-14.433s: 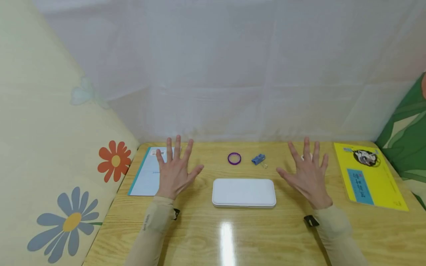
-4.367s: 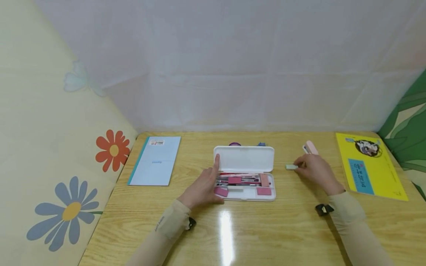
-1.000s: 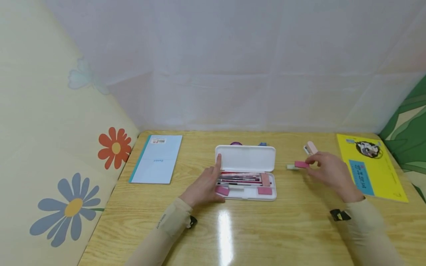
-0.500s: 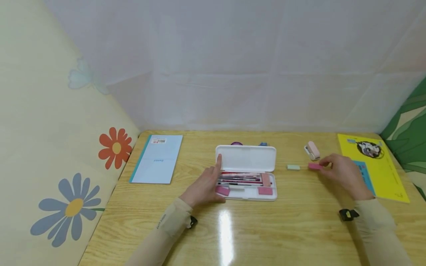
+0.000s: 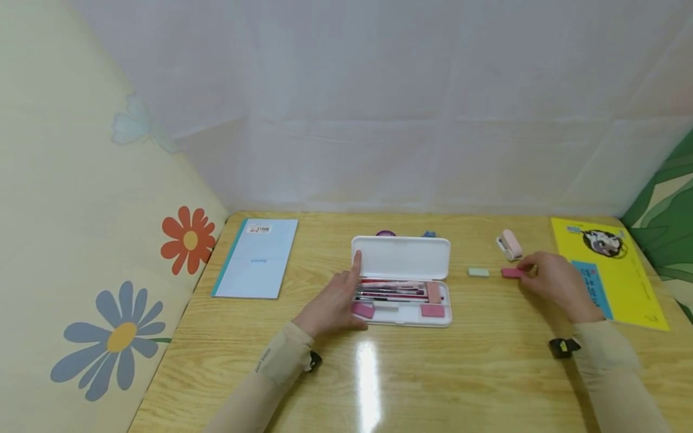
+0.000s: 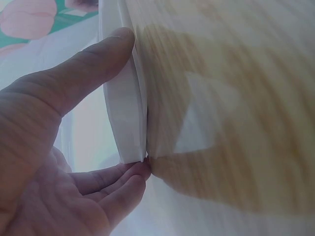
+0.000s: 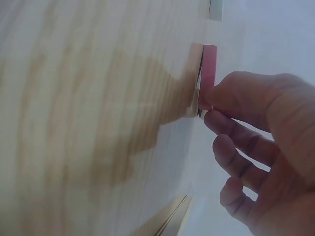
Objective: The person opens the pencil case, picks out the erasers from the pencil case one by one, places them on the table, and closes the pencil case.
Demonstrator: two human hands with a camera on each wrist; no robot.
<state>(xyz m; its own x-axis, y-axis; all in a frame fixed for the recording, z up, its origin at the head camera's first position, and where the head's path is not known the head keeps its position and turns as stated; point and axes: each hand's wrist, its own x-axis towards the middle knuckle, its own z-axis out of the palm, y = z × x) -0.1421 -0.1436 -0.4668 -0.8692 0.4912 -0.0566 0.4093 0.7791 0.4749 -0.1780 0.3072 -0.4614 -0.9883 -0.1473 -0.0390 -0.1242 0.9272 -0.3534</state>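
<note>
My left hand [image 5: 330, 304] holds the left end of an open white pencil case [image 5: 403, 320], its index finger up against the raised lid [image 5: 403, 257]. In the left wrist view, the thumb [image 6: 106, 56] lies on the case's front side and the other fingertips touch its end. Inside are several pens [image 5: 391, 291] and erasers, including a pink eraser [image 5: 432, 311] at the front right. My right hand [image 5: 560, 285] pinches a dark pink eraser [image 7: 208, 73] low at the tabletop. A pale green eraser [image 5: 478, 272] lies to its left.
A pink mini stapler [image 5: 510, 244] stands just behind the right hand. The yellow book [image 5: 630, 273] lies at right, the light blue notebook [image 5: 257, 258] at left. Behind the lid show a purple ring [image 5: 385, 233] and a blue clip [image 5: 429, 234]. A cloth wall closes the back.
The pencil case, closed at first, was opened. The green eraser was let go on the table. The right hand took the dark pink eraser from the case and moved it right, down to the tabletop.
</note>
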